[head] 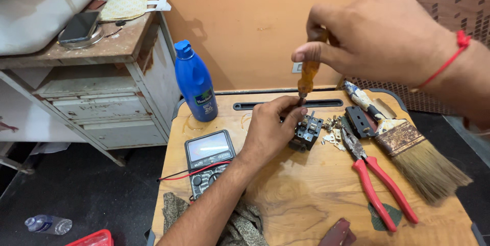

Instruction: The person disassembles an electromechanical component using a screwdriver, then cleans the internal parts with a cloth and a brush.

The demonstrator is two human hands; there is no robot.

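Note:
My right hand [380, 37] grips the orange handle of a screwdriver [308, 75], held upright with its tip down at a small dark electrical part [308, 132] on the wooden table [311, 195]. My left hand [270, 128] holds that part from the left, fingers also pinching the screwdriver shaft near its tip. Small loose metal bits [333, 136] lie just right of the part. A red thread circles my right wrist.
A blue bottle [195, 82] stands at the table's back left. A multimeter [208, 162] with red and black leads lies by my left forearm. Red-handled pliers [375, 179], a paintbrush [408, 146] and a black cover piece [360, 121] lie right. A worn cabinet [102, 93] stands left.

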